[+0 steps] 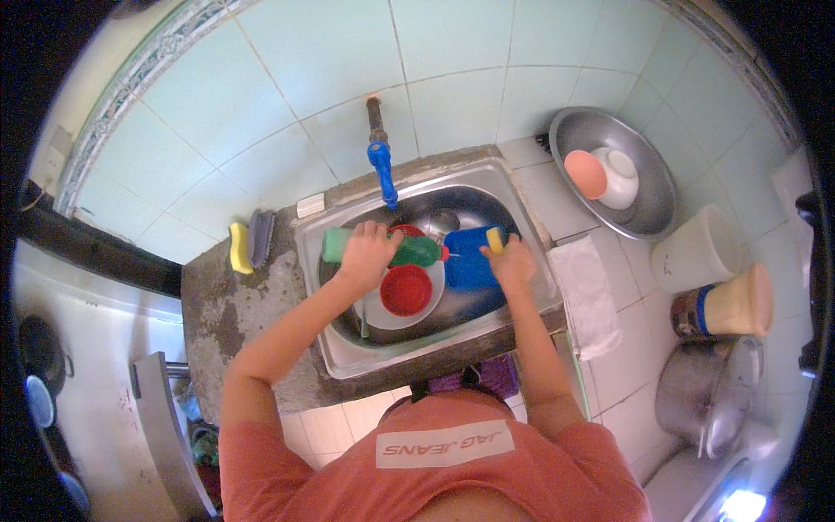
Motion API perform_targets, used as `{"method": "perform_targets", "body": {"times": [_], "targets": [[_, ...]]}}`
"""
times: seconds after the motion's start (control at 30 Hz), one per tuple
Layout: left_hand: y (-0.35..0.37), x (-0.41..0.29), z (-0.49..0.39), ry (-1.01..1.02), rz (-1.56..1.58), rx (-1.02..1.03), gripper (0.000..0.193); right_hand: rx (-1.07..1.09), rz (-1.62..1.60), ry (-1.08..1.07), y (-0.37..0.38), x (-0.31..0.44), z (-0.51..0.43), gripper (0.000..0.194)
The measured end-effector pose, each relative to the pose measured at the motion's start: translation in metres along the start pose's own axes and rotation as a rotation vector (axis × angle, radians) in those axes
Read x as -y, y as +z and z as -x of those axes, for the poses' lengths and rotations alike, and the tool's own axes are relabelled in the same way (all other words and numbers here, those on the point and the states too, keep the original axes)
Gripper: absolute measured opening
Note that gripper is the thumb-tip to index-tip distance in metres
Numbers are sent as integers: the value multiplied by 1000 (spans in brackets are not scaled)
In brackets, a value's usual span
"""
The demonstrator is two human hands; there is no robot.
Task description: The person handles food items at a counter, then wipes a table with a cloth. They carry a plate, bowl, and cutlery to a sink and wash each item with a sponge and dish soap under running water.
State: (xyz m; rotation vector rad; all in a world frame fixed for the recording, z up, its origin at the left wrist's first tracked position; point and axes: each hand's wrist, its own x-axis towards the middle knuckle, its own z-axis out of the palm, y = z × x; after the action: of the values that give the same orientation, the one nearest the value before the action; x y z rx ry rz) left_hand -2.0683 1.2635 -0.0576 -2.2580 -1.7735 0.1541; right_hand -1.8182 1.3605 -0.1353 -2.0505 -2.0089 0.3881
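Note:
My left hand (368, 253) grips a green plastic bottle (417, 252) lying sideways over the steel sink (522, 261), its red cap end pointing right. A thin pale streak shows at the cap. My right hand (514, 262) holds a yellow sponge (496, 240) above a blue rectangular container (464, 257) in the basin. Below the bottle, a red bowl (406, 290) rests on a white plate (434, 303). Another red item (408, 231) is partly hidden behind the bottle. A metal ladle or spoon (444, 222) lies near the back of the basin.
A blue-handled faucet (383, 171) overhangs the sink. Left are a yellow sponge (241, 248) and a grey brush (261, 238). Right are a white cloth (587, 297), a metal basin (659, 196) with bowls, plastic containers (695, 251) and a metal pot (691, 391).

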Motion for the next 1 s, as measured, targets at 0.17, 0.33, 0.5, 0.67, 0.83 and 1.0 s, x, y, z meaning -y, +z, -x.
{"method": "perform_targets", "body": {"times": [0.17,0.33,0.5,0.67,0.83,1.0], "targets": [[-8,-9,-13,44,-38,54,49,2,-556,-55,26,-5,-17,69],[-21,-17,-21,1,-14,110,49,966,-1236,564,73,-11,-36,48],[-26,-24,-27,31,-46,78,32,957,-1558,592,121,-19,-45,20],[-28,-33,-35,2,-41,203,41,1000,-1558,502,146,-14,-57,22],[-28,-39,-36,6,-80,216,34,918,-1581,672,114,-8,-47,46],[-26,-39,-33,5,-73,194,31,1012,-1688,740,89,-9,-38,42]]}}
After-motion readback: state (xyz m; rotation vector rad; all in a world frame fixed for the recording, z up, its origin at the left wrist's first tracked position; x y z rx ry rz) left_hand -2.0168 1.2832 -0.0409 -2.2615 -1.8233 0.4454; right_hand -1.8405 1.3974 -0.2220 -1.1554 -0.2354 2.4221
